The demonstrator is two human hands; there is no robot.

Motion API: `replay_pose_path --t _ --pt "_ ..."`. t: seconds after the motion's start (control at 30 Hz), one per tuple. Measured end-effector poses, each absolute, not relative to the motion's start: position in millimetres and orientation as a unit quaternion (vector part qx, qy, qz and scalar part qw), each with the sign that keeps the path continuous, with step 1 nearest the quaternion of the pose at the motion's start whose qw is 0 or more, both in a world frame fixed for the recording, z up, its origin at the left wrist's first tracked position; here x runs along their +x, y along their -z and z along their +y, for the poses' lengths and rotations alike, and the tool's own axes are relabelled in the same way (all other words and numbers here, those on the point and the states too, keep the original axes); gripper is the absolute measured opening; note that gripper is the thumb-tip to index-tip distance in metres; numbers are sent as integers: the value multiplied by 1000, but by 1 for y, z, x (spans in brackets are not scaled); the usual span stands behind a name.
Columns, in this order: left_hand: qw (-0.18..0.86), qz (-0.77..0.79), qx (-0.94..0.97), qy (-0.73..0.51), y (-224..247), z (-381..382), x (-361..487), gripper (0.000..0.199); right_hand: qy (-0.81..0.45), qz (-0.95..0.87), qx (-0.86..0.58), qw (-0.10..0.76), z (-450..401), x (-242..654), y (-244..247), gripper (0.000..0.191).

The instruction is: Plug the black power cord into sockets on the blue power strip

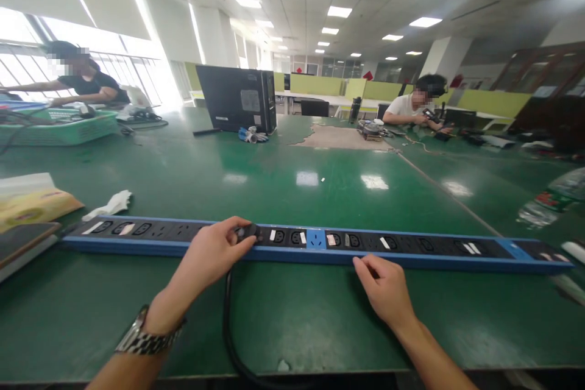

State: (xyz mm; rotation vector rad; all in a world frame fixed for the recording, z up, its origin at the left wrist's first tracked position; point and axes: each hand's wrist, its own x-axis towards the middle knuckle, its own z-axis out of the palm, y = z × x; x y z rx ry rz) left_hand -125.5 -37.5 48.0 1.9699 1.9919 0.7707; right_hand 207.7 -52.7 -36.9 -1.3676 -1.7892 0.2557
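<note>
Power strip: long blue-framed power strip with black socket faces [292, 255], lying across the green glossy tabletop [283, 195].
Left hand: left hand [219, 250], closed narrowly on a black plastic plug [249, 232] over the strip's left-of-centre sockets; how far it is seated cannot be told. A thick black cable [227, 311] hangs below this hand.
Right hand: right hand [382, 286], fingers curled at the strip's near edge; cannot tell whether it grips anything.
Labels: small white stickers [273, 235] on the strip, a pale label [250, 100] on the black computer tower [228, 97]; writing too small to read.
Edges: the strip's left end nears a yellow packet [41, 204]; green surface stretches between strip and tower.
</note>
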Motion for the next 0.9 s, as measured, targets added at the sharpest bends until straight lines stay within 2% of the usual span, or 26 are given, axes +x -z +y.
replay_pose_path --t 0.2,0.33,0.47,0.57,0.63,0.7,0.8,0.9 --pt "32 682 723 -103 -62 -18 -112 29 -124 -720 -546 410 -55 207 38 46" --pt "7 667 741 -83 -64 -13 -109 22 -129 -719 -546 409 -51 208 38 46" --pt "33 670 732 -122 -59 -9 -110 24 -126 -718 -548 411 -51 209 42 47" --pt "105 623 740 -232 -45 0 -121 41 -126 -716 -548 414 -51 208 42 46" --pt "99 619 713 -312 -32 6 -129 47 -124 -717 -547 414 -52 208 41 47" --pt "64 625 688 -363 -19 9 -133 43 -116 -719 -546 414 -52 207 40 47" --pt "58 594 700 -392 -10 5 -136 36 -100 -730 -538 411 -53 206 39 46" --pt "133 534 750 -367 -13 -5 -144 52 -92 -748 -529 390 -52 205 40 44"
